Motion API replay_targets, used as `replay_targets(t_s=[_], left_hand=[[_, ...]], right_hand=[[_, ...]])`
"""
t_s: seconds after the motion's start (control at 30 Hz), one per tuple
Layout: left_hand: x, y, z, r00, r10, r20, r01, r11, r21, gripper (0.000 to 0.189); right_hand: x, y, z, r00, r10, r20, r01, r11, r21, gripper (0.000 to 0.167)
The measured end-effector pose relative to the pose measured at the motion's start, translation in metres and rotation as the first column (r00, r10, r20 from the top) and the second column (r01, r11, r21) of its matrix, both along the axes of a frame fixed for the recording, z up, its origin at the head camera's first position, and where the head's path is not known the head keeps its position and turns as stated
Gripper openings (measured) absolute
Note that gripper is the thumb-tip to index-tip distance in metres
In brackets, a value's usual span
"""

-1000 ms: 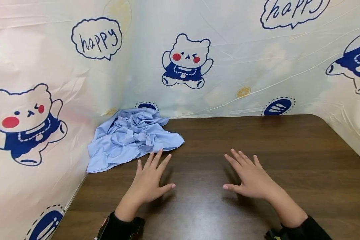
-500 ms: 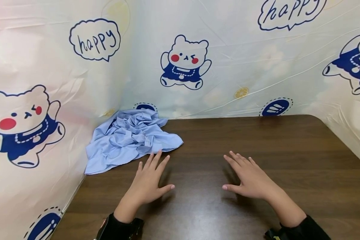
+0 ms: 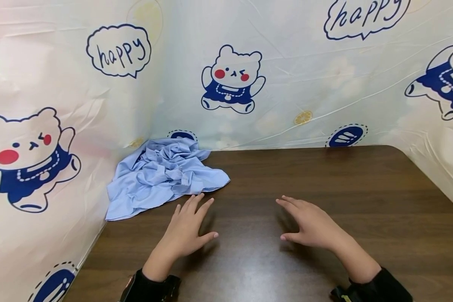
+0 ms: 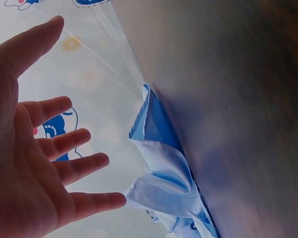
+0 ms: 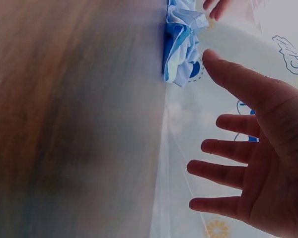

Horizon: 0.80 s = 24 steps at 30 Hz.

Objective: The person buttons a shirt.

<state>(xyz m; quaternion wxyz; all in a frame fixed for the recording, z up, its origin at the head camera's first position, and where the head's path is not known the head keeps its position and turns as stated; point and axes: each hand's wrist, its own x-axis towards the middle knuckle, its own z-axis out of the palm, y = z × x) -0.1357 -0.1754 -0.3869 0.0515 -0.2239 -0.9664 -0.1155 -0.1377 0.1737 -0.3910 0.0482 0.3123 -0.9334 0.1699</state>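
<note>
- Blue cloth (image 3: 166, 174): I record thin, soft-looking fabric, matt, fine and smooth in texture, heavily creased.
- Tabletop (image 3: 324, 180): brown wood grain; I cannot tell solid wood from laminate. Smooth, semi-gloss, with a pale sheen in front of me.
- Backdrop (image 3: 305, 75): thin sheeting, plastic or coated cloth, I cannot determine which. Smooth, wrinkled in places, faintly glossy along the folds.
- Bear print (image 3: 228, 95): flat, even colour on the sheeting.
- My left sleeve (image 3: 145, 288) and right sleeve (image 3: 381, 288): black cloth by appearance, matt.
</note>
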Motion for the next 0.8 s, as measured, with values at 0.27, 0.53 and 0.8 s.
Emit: replay_targets(t_s=[0.27,0.53,0.8], left_hand=[[-0.002,-0.007,-0.004,0.996,-0.039,-0.082,0.041,0.999,0.028,0.074],[-0.005,-0.020,-0.003,0.995,-0.055,-0.079,0.060,0.996,0.066,0.067],[-0.017,-0.040,0.004,0.993,-0.107,-0.053,0.112,0.986,0.123,0.064]], right_hand=[[-0.004,-0.007,0.004,0.998,0.041,0.052,-0.041,0.999,-0.005,0.069],[-0.015,-0.022,0.002,0.990,0.128,0.057,-0.125,0.991,-0.053,0.053],[-0.033,-0.044,0.002,0.967,0.247,0.054,-0.247,0.969,-0.018,0.045]])
